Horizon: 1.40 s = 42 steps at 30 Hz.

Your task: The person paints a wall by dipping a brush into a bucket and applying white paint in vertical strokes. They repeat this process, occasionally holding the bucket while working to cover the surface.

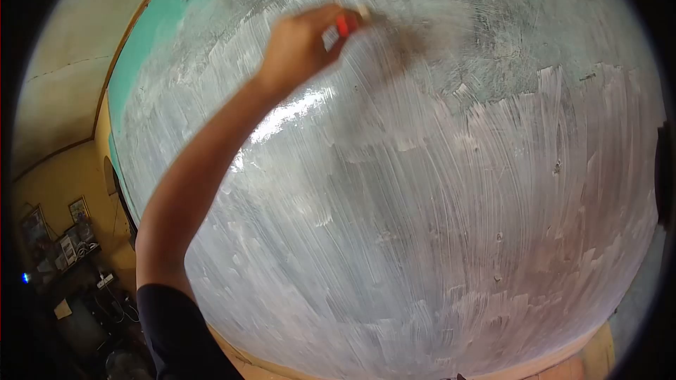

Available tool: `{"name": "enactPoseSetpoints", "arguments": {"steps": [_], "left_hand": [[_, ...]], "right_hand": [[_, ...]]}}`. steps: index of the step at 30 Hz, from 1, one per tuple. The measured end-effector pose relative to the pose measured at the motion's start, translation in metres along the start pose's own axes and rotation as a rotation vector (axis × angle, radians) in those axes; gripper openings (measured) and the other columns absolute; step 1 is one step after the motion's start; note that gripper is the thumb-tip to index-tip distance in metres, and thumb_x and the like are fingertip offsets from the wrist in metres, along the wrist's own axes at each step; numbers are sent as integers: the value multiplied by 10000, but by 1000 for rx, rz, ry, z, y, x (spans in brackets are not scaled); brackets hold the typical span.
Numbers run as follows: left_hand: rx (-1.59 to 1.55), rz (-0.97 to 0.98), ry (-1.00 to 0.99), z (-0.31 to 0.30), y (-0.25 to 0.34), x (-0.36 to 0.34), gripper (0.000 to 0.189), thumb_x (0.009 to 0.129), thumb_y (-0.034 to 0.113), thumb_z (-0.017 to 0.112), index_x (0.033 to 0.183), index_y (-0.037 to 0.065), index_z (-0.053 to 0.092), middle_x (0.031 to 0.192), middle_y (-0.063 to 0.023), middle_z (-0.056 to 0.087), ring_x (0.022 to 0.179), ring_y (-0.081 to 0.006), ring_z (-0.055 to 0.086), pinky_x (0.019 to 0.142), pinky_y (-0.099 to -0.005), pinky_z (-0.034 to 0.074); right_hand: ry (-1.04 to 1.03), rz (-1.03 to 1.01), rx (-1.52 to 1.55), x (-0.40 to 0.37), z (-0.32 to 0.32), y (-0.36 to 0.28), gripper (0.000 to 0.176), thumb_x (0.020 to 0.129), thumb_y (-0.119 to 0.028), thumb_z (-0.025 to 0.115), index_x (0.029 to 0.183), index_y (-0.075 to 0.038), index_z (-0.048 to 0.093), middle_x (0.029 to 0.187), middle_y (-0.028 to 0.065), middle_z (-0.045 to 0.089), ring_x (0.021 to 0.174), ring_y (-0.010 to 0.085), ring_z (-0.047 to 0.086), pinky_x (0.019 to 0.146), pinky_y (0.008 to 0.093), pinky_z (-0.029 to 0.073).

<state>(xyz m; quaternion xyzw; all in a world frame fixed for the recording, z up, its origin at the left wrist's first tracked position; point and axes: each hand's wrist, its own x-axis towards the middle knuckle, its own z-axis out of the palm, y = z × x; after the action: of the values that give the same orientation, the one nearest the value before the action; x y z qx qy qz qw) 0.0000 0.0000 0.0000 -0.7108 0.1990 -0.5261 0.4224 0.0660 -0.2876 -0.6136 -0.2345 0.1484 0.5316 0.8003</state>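
My left hand (pixel 303 46) is raised on a bent arm against the upper part of a wall (pixel 394 204). Its thumb and fingers are closed round the red handle of a small paintbrush (pixel 345 25). Motion blurs the far end of the brush, and I cannot make out whether its bristles touch the wall. Streaky whitish paint covers most of the surface, with brush marks running mostly up and down. Grey-green patches show near the top, and bare green paint (pixel 148 56) remains visible at the upper left. My right hand is out of view.
Wood trim (pixel 141 17) edges the wall at upper left beside a pale ceiling (pixel 63 35). Further back at left, shelves hold framed pictures (pixel 79 209), cables and other household items. An orange-yellow strip (pixel 549 366) runs along the wall's foot. A dark object (pixel 664 176) stands at the right edge.
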Motion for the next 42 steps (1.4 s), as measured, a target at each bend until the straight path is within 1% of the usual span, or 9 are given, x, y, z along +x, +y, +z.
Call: {"name": "enactPoseSetpoints", "arguments": {"steps": [3, 6, 11, 17, 18, 22, 27, 33, 42], "left_hand": [[-129, 48, -160, -17, 74, -53, 228, 764, 76, 787, 941, 72, 645, 889, -57, 703, 800, -219, 703, 615, -297, 588], [-476, -185, -376, -37, 103, -76, 173, 813, 120, 772, 933, 63, 661, 881, -60, 710, 771, -183, 704, 644, -290, 587], [-492, -652, -378, -47, 24, -57, 206, 926, 167, 655, 1066, 19, 685, 962, -69, 712, 879, -165, 680, 758, -300, 555], [-273, -633, 60, -78, -117, -7, 247, 928, 215, 640, 1109, 50, 669, 979, -98, 716, 890, -180, 699, 757, -311, 563], [-239, -532, 158, -78, -124, 1, 112, 927, 166, 662, 933, 55, 669, 867, -109, 715, 767, -229, 666, 703, -337, 523], [33, -225, 234, -70, -124, -20, 145, 885, 202, 691, 902, 58, 682, 865, -65, 722, 775, -190, 684, 667, -305, 531], [85, 12, 47, -46, -23, -108, 227, 765, 32, 737, 950, 118, 637, 957, -21, 693, 816, -209, 685, 610, -315, 577], [-127, 242, -54, -46, 149, -220, 245, 804, 289, 759, 843, 132, 574, 926, -11, 669, 851, -169, 686, 534, -232, 588], [-724, -167, -104, -74, 299, -293, 258, 792, 258, 799, 868, 103, 607, 836, -29, 679, 712, -130, 691, 531, -242, 577]], "right_hand": [[0, 94, 69, 3, 8, -4, 308, 891, -293, 712, 952, 2, 647, 565, -27, 611, 464, 75, 566, 410, 188, 455], [-5, 169, 79, 4, 12, 10, 241, 888, -282, 715, 885, -51, 650, 635, 0, 644, 491, 66, 576, 420, 188, 460], [-21, 93, -68, 11, 12, 24, 225, 896, -302, 702, 790, -118, 627, 791, 30, 685, 536, 71, 591, 434, 205, 461], [12, 62, 1, 3, 19, 49, 287, 936, -329, 643, 829, -65, 679, 627, -34, 620, 495, 79, 543, 449, 232, 463], [15, 57, 14, 4, 18, 55, 287, 936, -329, 643, 829, -65, 679, 627, -34, 620, 495, 79, 543, 449, 232, 463], [-18, 89, 73, 1, 15, 73, 340, 953, -356, 610, 912, -28, 692, 553, -53, 578, 480, 78, 540, 462, 228, 472], [-27, 125, 110, 0, 15, 97, 346, 950, -354, 612, 959, -17, 693, 556, -45, 608, 486, 88, 578, 459, 224, 473], [-49, 154, 184, -5, 10, 118, 343, 957, -326, 601, 942, 5, 690, 590, -8, 638, 495, 111, 604, 468, 250, 502], [-81, 59, 78, -4, -17, 130, 334, 997, -337, 518, 861, -68, 661, 835, 73, 672, 526, 142, 571, 474, 254, 493]]}}
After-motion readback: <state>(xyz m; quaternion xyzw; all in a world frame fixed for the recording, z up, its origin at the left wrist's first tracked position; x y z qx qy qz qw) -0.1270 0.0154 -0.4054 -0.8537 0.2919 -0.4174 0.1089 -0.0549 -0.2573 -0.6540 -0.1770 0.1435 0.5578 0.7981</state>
